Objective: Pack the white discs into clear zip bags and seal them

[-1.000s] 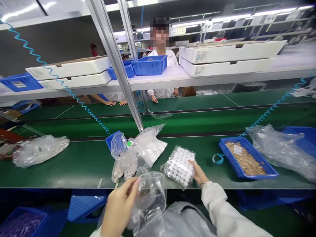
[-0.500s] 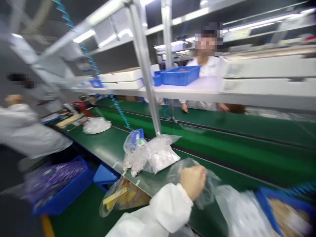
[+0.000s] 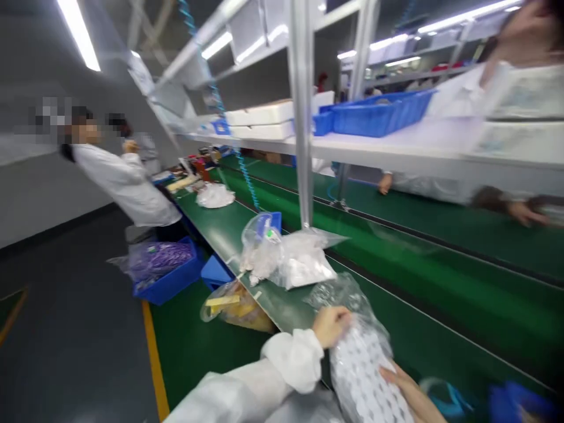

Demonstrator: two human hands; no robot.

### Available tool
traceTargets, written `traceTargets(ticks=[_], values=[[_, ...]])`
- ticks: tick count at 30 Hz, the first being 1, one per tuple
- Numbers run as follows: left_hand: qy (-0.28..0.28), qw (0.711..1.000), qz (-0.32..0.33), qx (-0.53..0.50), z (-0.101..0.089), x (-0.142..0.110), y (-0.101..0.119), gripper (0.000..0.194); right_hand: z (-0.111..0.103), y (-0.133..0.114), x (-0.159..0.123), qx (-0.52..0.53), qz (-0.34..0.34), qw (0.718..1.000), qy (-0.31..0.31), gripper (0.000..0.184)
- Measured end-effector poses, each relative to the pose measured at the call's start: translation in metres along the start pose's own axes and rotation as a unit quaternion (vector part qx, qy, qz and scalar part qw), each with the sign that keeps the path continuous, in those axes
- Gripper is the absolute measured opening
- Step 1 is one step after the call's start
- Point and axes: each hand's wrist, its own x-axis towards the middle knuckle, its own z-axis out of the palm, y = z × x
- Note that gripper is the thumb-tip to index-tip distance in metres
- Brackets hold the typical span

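packet [image 3: 365,373] of white round pieces, in rows under clear plastic, is between my two hands, low and right of middle in my view. whether it rests on the bench [image 3: 215,226] or only above it, i cannot tell. my left hand [image 3: 329,326] is at its upper end; the fingers are curled and seem to pinch the clear film [image 3: 346,291], which spreads loosely past the packet. my right hand [image 3: 403,385] grips its side, one digit lying on the dotted face; the other fingers are hidden underneath. if the film is part of this wrapping or a separate bag, i cannot say.

i judge that the step in hand is arranging the packet and its plastic together. the next move, i think, calls for firm support from the right and gentle fingers on the left, because thin film may slip or crumple.

beyond the film lies a bag with white contents [image 3: 306,258], with a blue bin [image 3: 276,221] just behind. near my right hand is a blue loop [image 3: 457,402]. farther away, a blue crate [image 3: 165,289] holds purple things, and a person in white coat [image 3: 127,185] stands beside the bench.
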Motion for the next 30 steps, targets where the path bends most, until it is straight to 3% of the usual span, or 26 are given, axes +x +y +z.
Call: traceTargets(ticks=[4, 8, 11, 17, 24, 28, 30], values=[[-0.043, 0.999, 0.032, 0.006, -0.005, 0.003, 0.002, 0.03, 0.006, -0.003, -0.002, 0.132, 0.026, 0.99, 0.05, 0.064], [-0.062, 0.995, 0.068, 0.046, -0.005, 0.001, 0.01, 0.03, 0.005, -0.009, 0.004, 0.167, -0.001, 0.982, 0.086, 0.067], [-0.05, 0.994, 0.058, 0.078, -0.006, 0.002, 0.011, 0.032, 0.001, -0.004, 0.004, 0.189, -0.023, 0.974, 0.119, 0.072], [-0.005, 0.993, 0.008, 0.115, -0.014, 0.014, 0.018, 0.043, 0.007, -0.013, 0.001, 0.122, -0.113, 0.972, 0.168, 0.059], [-0.048, 0.988, 0.104, 0.1, 0.007, 0.023, 0.039, 0.035, 0.026, -0.039, 0.025, 0.063, -0.182, 0.975, 0.108, 0.051], [-0.056, 0.981, 0.155, 0.1, 0.016, 0.01, 0.034, 0.033, 0.026, -0.027, 0.04, 0.107, -0.174, 0.966, 0.159, 0.036], [-0.039, 0.98, 0.158, 0.115, 0.016, 0.004, 0.029, 0.032, 0.025, -0.02, 0.043, 0.145, -0.163, 0.958, 0.187, 0.041]])
